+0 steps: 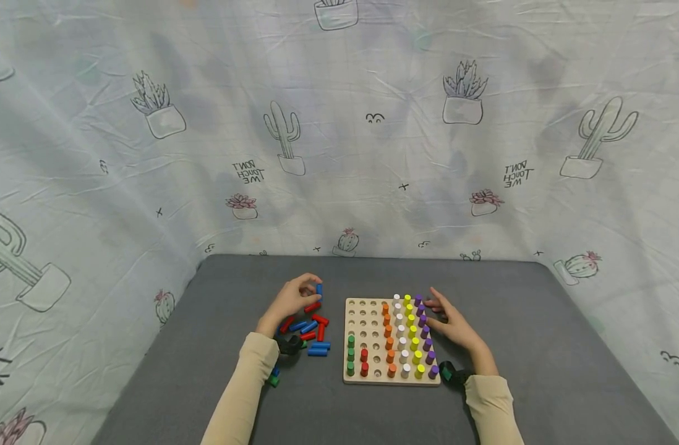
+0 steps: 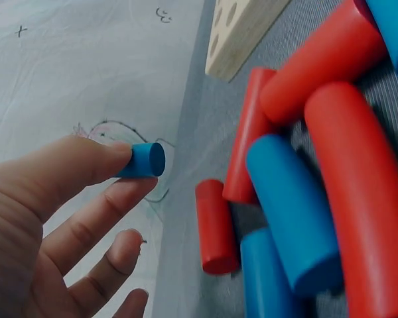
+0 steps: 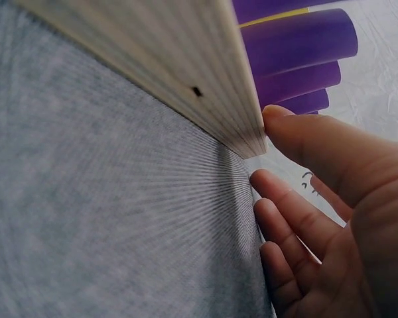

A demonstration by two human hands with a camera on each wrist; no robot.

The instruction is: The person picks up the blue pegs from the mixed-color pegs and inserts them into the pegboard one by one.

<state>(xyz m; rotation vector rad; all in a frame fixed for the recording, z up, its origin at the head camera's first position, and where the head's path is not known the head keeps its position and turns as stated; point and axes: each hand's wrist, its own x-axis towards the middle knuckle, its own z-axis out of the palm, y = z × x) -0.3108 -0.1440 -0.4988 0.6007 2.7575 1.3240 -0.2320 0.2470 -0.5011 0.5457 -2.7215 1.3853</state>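
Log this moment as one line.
left hand: pinches blue peg | right hand: beside pegboard | red pegs: some loose, others in board

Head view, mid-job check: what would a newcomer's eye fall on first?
Probably the wooden pegboard near the middle of the table, where upright pegs form purple, yellow, white and orange columns toward its right side. Next, the blue peg pinched by the left hand, beside loose red and blue pegs left of the board. The right hand is at the board's right edge.
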